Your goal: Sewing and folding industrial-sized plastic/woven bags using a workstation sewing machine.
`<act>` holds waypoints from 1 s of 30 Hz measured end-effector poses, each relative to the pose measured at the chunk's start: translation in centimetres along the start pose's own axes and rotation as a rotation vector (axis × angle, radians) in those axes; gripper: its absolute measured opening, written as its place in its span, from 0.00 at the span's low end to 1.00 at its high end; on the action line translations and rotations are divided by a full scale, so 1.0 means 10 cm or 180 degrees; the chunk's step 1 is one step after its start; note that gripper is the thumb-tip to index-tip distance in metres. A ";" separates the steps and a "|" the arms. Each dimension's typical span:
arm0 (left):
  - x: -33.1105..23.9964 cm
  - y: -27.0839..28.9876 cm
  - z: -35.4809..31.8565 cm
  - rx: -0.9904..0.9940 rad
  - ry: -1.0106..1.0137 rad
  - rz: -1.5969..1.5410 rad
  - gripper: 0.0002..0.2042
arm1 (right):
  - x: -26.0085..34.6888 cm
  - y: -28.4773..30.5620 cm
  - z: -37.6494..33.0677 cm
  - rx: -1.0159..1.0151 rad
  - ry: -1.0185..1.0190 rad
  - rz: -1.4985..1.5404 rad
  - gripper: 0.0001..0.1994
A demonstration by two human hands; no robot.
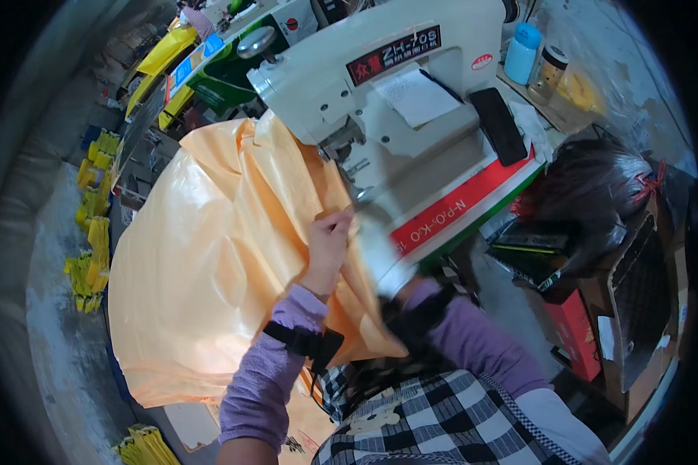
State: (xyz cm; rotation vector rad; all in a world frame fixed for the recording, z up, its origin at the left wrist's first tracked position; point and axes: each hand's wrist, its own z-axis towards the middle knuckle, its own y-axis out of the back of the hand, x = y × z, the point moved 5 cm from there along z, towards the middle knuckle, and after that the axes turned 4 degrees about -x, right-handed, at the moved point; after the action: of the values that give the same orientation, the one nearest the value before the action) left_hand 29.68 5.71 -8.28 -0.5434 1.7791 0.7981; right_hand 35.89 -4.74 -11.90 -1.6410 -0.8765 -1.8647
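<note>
A large, glossy peach plastic sheet (202, 263), perhaps part of a bag, spreads in folds over the left and middle of the view. Its upper edge runs beneath the head of a white sewing machine (310, 85), beside the needle area. My left hand (329, 246) is closed on the sheet's right edge, just below the needle. Close by on the right is my right hand (384, 260), a pale smear of motion beside the same edge. Its fingers cannot be made out, nor whether it touches the sheet.
On the machine bed lie a black phone (498, 126) and white paper (419, 97). Behind it stand a light blue bottle (523, 54) and a jar (549, 74). Cardboard boxes (636, 310) and a dark plastic bag (582, 194) sit right. Yellow bundles (93, 256) line the left.
</note>
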 end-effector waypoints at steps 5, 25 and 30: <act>0.25 0.14 -0.09 0.0249 0.0230 0.0032 0.08 | -0.31 -0.48 -0.65 0.1210 -0.0285 0.1466 0.18; 0.52 -0.06 -0.20 0.0942 0.0277 -0.0563 0.12 | 0.22 0.11 -0.60 -0.0143 0.0020 -0.1820 0.35; 0.47 -0.06 -0.26 0.1050 0.0340 -0.0442 0.10 | 0.22 0.14 -0.69 -0.0121 -0.0028 -0.1796 0.34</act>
State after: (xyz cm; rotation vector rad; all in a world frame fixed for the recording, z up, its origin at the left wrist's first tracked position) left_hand 26.84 3.43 -12.25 -0.4893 1.8993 0.3745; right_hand 32.01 -10.66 -10.03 -1.5256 -1.4278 -2.2441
